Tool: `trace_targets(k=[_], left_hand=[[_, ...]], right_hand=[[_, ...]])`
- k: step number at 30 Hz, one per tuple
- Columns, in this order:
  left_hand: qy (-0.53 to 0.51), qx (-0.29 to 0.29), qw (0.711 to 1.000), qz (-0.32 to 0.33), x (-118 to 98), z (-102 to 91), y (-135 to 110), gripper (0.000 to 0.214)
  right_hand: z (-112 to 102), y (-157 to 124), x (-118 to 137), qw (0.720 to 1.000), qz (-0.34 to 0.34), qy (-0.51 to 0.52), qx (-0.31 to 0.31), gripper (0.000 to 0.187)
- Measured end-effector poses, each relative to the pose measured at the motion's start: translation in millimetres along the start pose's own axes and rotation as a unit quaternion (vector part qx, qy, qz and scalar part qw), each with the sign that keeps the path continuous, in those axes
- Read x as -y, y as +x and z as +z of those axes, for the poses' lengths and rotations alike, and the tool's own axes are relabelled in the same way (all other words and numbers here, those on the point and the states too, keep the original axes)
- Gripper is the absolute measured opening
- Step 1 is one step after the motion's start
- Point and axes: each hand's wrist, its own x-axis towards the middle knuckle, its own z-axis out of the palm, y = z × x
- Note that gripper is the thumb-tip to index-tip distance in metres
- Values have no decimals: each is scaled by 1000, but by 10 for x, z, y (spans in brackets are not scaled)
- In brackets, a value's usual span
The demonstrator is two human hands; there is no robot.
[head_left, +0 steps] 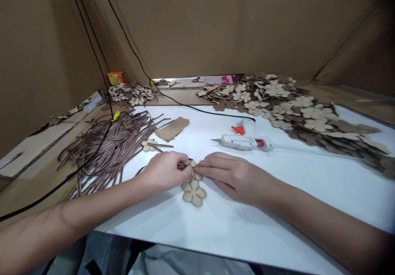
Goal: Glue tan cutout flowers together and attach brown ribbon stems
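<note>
My left hand is closed, its thumb and fingers pinching a brown striped strip over a small beige felt flower. From the other side, my right hand reaches in with its fingers together, and the fingertips hold that flower's edge. The flower is partly hidden by both hands. Just below it on the white board lies another beige felt flower, flat and five-petalled. Beyond my right hand rests a white hot glue gun, its nozzle pointing left.
A heap of striped strips spreads at left, beside a flower with a strip and a cardboard scrap. Piled felt flowers cover the back right. A black cable hangs across the left. An orange box stands behind.
</note>
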Motion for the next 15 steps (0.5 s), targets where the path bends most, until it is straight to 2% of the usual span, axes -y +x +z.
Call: trace_targets(k=[2, 8, 15], left_hand=[[-29, 13, 999, 5, 24, -12, 12, 15], [-126, 107, 986, -16, 135, -70, 92, 18], [-132, 104, 986, -16, 211, -30, 137, 20]], right_hand=[[4, 9, -2, 1000, -5, -12, 7, 30], [3, 70, -8, 996, -59, -65, 28, 28], [1, 31, -80, 999, -4, 34, 26, 30]])
